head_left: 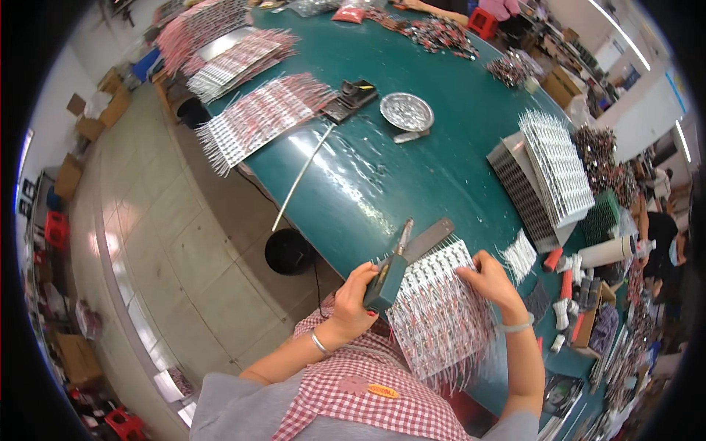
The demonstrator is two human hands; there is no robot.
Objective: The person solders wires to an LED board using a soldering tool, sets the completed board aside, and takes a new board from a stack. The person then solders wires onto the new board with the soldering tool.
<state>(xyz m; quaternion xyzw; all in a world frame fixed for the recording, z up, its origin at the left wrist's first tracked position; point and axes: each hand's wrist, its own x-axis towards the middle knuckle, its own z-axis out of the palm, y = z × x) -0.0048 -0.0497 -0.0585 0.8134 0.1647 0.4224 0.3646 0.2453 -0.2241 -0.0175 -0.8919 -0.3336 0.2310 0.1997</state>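
Note:
My left hand (pixel 356 298) is closed round a blocky dark green tool (pixel 387 283) with a narrow, dull metal tip pointing away from me; its exact kind I cannot make out. Under it, tilted in front of my apron, is a white panel (pixel 441 309) carrying rows of small parts and many red and white wires. My right hand (pixel 488 278) grips the panel's upper right edge, thumb on its face. Beside the tool's tip a flat grey metal strip (pixel 430 238) with a hole in its end lies along the panel's far edge.
Another wired panel (pixel 266 117), a black stand (pixel 351 101) and a round metal dish (pixel 407 112) lie on the green table (pixel 441 173). A long pale rod (pixel 303 176) overhangs the left edge, above a black bin (pixel 289 251). Stacked panels (pixel 555 169) and a bottle (pixel 607 252) stand right.

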